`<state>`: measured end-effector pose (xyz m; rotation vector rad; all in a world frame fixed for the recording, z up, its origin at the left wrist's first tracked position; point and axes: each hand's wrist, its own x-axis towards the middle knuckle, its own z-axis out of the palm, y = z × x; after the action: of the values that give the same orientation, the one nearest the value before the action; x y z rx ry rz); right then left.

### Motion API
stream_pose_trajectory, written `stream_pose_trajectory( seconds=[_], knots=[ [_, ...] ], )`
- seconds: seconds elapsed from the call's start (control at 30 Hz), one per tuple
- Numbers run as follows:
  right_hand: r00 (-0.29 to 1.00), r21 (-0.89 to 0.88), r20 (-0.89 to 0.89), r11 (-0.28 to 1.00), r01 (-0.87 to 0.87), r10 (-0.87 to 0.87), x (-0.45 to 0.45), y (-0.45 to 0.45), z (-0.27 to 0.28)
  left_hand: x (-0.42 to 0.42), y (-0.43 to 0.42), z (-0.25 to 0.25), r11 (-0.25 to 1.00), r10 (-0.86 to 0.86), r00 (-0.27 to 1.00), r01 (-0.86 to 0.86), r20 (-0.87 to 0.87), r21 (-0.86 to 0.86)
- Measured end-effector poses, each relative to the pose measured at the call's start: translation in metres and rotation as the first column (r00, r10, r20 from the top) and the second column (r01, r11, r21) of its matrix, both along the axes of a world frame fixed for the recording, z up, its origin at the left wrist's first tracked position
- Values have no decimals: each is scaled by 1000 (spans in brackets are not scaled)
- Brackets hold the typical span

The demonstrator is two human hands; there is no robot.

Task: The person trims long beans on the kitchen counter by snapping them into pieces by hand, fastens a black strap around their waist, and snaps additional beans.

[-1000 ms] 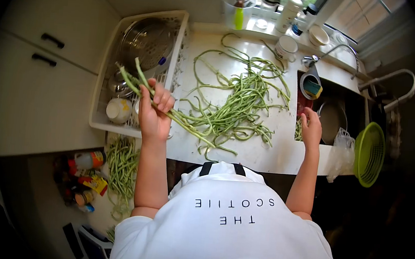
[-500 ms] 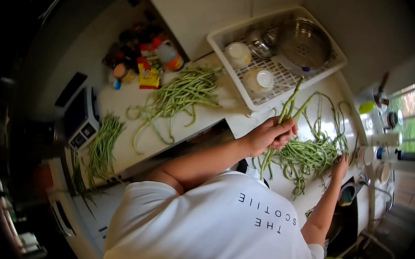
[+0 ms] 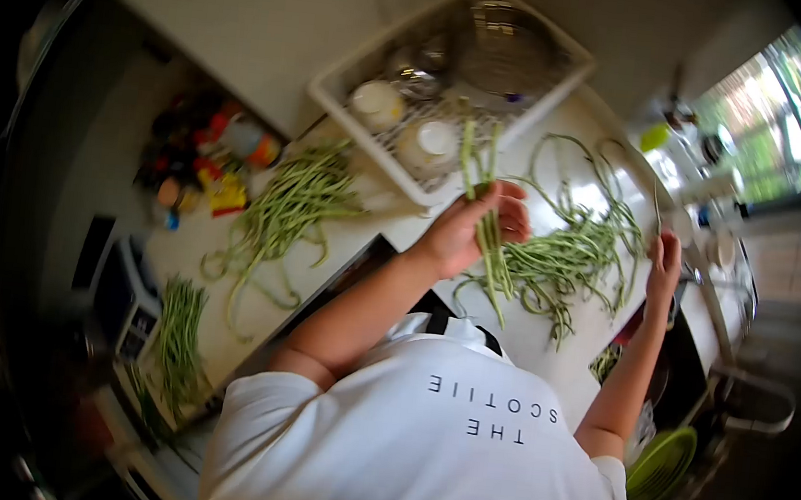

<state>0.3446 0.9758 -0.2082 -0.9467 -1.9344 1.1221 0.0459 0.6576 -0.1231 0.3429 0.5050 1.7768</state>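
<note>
My left hand (image 3: 477,221) is curled around a small bunch of long beans (image 3: 490,239), its fingertips a little apart. The bunch stands over the counter, between the pile and a white dish rack. Out to the right, my right hand (image 3: 666,261) is closed in a pinch, with a thin long bean (image 3: 658,200) rising from the fingers. Between the hands, a tangled pile of long beans (image 3: 569,257) covers part of the white counter (image 3: 531,345).
The white dish rack (image 3: 372,148) holds bowls and metal pans. More beans (image 3: 295,196) lie to the left, with a neat bundle (image 3: 180,340) beside a scale-like device (image 3: 125,305). Condiments (image 3: 223,190) stand behind. A green basket (image 3: 664,468) is at lower right, near the sink.
My view has shifted. My right hand has lifted away from the pile to the right, with a long bean in it. The fingers of my left hand have loosened slightly around the bunch.
</note>
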Motion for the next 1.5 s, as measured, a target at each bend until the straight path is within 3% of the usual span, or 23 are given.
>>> stream_pose_trajectory(
  seconds=[0.17, 0.27, 0.37, 0.43, 0.47, 0.5, 0.57, 0.7, 0.73, 0.83, 0.9, 0.97, 1.03, 1.07, 1.1, 1.17, 1.2, 1.3, 1.33, 1.37, 1.43, 1.47, 1.5],
  knots=[
    [957, -103, -279, 993, 51, -78, -50, -108, 96, 9, 27, 6, 993, -116, 993, 116, -8, 32],
    [923, -235, -377, 972, -10, -82, -76, -155, 114, 19, 41, 8, 977, -209, 977, 210, -33, 40],
    [890, -304, -449, 950, -66, -82, -98, -187, 116, 32, 52, 17, 967, -253, 965, 249, -66, -55],
    [892, -369, -435, 928, -47, -128, -111, -198, 118, 39, 58, 16, 967, -255, 965, 253, -60, -28],
    [827, -378, -549, 919, -117, -121, -118, -202, 118, 41, 60, 18, 964, -265, 960, 264, -90, -23],
    [886, -327, -453, 943, -63, -98, -118, -203, 111, 42, 62, 19, 959, -283, 955, 282, -93, -26],
    [967, -66, -253, 998, 5, -22, -117, -203, 103, 42, 65, 20, 957, -288, 951, 285, -112, -46],
    [983, -40, -185, 999, -27, 19, -110, -204, 113, 27, 71, 4, 958, -283, 955, 286, -83, 26],
    [984, -109, -179, 994, -32, 12, -104, -201, 109, 21, 73, 3, 976, -213, 977, 213, -13, -36],
    [979, -256, -204, 965, -56, 3, -80, -195, 98, -8, 78, 6, 994, -112, 992, 112, 53, 3],
    [980, -456, -200, 885, -91, -3, -64, -194, 103, -18, 79, 6, 995, -100, 988, 101, 117, 2],
    [970, -496, -243, 858, -131, 7, -44, -188, 92, -26, 78, 7, 996, -93, 979, 94, 181, 3],
    [788, -619, -610, 674, -403, -89, -26, -184, 88, -32, 80, 1, 999, -30, 978, 35, 208, -19],
    [648, -551, -758, 606, -574, -76, -17, -180, 78, -34, 81, -1, 999, -11, 981, 16, 191, -29],
    [656, -557, -750, 619, -553, -89, -13, -182, 84, -35, 81, -3, 999, -32, 978, 38, 204, -26],
    [584, -641, -757, 502, -580, -293, -15, -187, 100, -35, 80, -5, 998, -67, 986, 66, 156, 9],
    [415, -485, -874, 477, -733, -252, -15, -183, 94, -34, 80, -6, 997, -73, 987, 72, 146, 7],
    [373, -446, -894, 553, -704, -247, -16, -185, 94, -34, 76, -8, 995, -83, 992, 87, 95, -47],
    [347, -402, -914, 580, -709, -210, -17, -185, 94, -28, 74, -4, 989, -7, 1000, 5, -17, -151],
    [343, -399, -916, 585, -706, -210, -18, -185, 96, -29, 73, -3, 989, -13, 1000, 10, -19, -148],
    [455, -523, -843, 628, -576, -285, -20, -185, 100, -28, 71, 4, 975, -17, 987, -20, -159, -223],
    [453, -521, -845, 629, -577, -284, -19, -184, 99, -22, 69, 8, 948, 46, 974, -113, -223, -299],
    [530, -529, -812, 694, -489, -245, -19, -181, 96, -22, 68, 9, 948, 47, 973, -115, -225, -297]
  ],
)
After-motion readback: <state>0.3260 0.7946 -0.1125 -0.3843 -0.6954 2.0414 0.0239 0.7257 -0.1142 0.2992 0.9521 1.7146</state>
